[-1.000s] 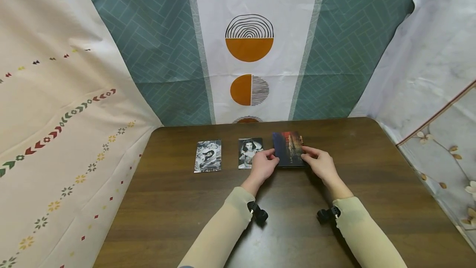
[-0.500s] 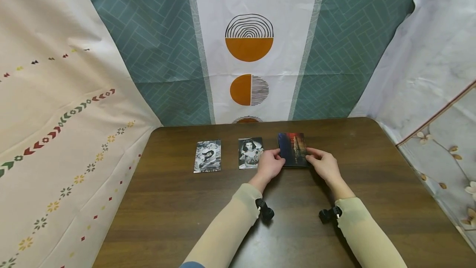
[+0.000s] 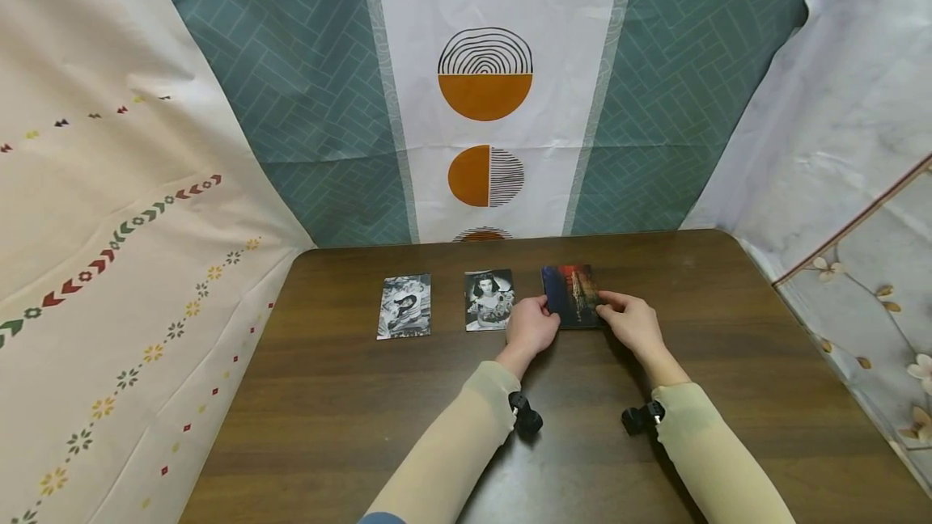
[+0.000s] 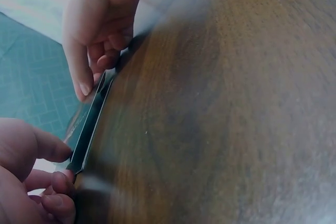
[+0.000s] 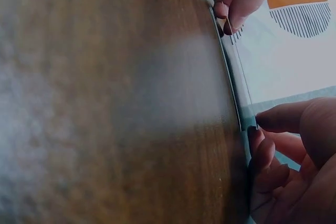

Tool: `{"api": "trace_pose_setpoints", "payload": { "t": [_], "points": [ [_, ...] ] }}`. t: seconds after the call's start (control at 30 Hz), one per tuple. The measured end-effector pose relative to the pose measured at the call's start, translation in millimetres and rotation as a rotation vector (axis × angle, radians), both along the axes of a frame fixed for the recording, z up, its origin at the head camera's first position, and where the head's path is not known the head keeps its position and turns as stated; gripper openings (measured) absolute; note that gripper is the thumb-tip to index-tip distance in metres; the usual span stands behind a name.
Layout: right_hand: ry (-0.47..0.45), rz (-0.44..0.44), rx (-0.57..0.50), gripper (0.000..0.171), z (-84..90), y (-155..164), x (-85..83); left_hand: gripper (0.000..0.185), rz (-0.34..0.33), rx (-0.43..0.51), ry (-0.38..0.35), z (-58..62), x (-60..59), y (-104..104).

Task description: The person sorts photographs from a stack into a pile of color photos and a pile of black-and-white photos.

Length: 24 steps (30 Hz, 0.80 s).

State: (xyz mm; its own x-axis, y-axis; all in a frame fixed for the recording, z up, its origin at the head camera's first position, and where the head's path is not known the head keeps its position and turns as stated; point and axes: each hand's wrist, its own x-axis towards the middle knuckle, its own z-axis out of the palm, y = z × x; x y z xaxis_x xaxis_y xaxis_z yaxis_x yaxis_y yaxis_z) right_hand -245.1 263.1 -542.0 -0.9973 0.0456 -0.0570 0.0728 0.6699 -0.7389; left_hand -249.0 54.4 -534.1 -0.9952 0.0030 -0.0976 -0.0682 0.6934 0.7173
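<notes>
A dark blue and red picture card (image 3: 571, 289) is at the right end of a row of pictures near the table's far edge. My left hand (image 3: 533, 326) pinches its left side close to the near corner, and my right hand (image 3: 630, 325) pinches the right side. In the left wrist view, a thin gap shows between the card's edge (image 4: 90, 124) and another thin layer under it; whether these are separate cards I cannot tell. A black-and-white photo card (image 3: 489, 300) lies just left of my left hand, partly covered by it.
Another black-and-white photo card (image 3: 404, 306) lies farther left on the brown wooden table (image 3: 328, 403). Patterned cloth (image 3: 484, 103) hangs behind the table, with more cloth at both sides. A small black camera (image 3: 526, 419) sits on each wrist.
Both hands have shifted the dark picture card a little to the right, then slightly nearer to me. The left hand has moved most. Both photo cards have stayed in place.
</notes>
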Motion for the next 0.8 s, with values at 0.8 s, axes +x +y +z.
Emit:
{"api": "trace_pose_setpoints", "payload": {
  "t": [0.8],
  "points": [
    [-0.031, 0.023, 0.066, 0.05, 2.7, -5.0, -1.4, 0.048, -0.001, -0.034, -0.02, -7.0, -2.9, 5.1]
  ]
}}
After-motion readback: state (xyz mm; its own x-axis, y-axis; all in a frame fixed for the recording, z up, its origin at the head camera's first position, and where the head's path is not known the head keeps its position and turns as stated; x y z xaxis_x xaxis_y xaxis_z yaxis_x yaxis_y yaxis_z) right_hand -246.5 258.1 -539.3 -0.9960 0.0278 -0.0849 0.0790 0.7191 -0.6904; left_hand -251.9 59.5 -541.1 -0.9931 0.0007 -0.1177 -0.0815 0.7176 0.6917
